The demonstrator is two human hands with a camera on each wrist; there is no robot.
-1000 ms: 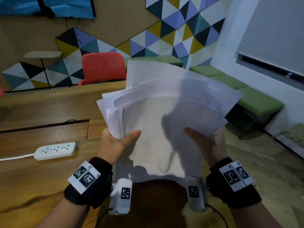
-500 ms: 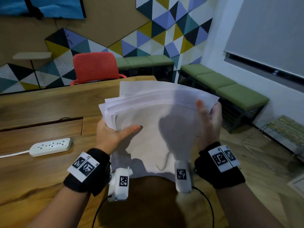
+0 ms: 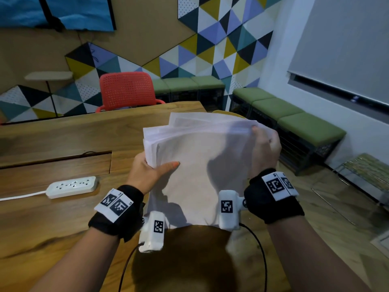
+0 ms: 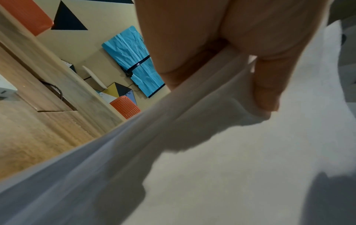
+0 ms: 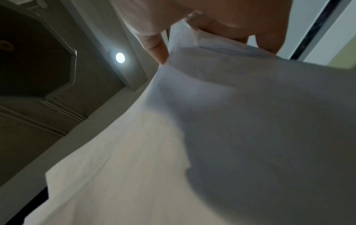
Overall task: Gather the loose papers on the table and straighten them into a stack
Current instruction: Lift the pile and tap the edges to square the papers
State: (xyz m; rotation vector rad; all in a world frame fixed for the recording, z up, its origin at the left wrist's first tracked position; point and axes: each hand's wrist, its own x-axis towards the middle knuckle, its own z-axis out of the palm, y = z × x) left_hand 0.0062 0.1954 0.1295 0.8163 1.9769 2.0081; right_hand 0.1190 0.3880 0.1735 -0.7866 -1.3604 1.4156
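Gripping one uneven sheaf of white papers (image 3: 200, 165) above the wooden table (image 3: 63, 144), two hands work: left hand (image 3: 145, 173) pinching its left edge, right hand (image 3: 265, 148) clasping the right.

Matt paper over grained wood

The papers (image 3: 195, 165) are thin, matt white sheets; the bench (image 3: 52, 144) is smooth brown wood with visible grain; the power strip (image 3: 71, 186) is glossy white plastic.
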